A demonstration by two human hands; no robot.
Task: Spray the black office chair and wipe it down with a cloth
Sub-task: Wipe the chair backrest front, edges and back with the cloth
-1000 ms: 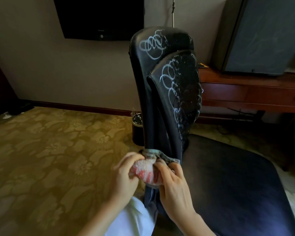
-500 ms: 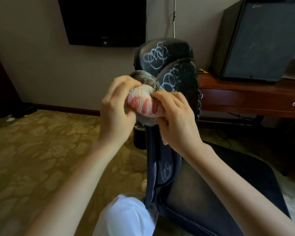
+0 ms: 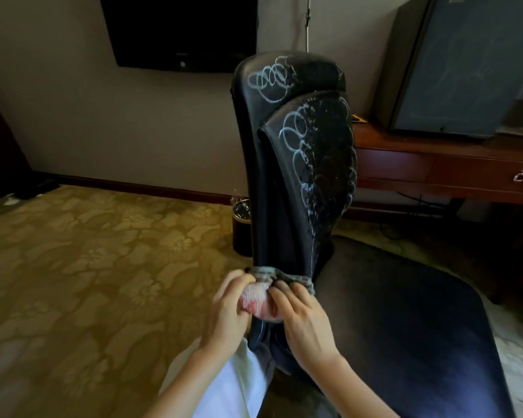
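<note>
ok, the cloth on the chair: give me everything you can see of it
The pink-and-red terry cloth is bunched into a fluffy wad, whitish-pink with red patches, and a grey-green band runs along its upper edge. It wraps round the narrow lower end of the black leather-look chair backrest, pressed against it. The left hand grips its left side and the right hand its right, with fingers curled onto it. Its far side is hidden.
</note>
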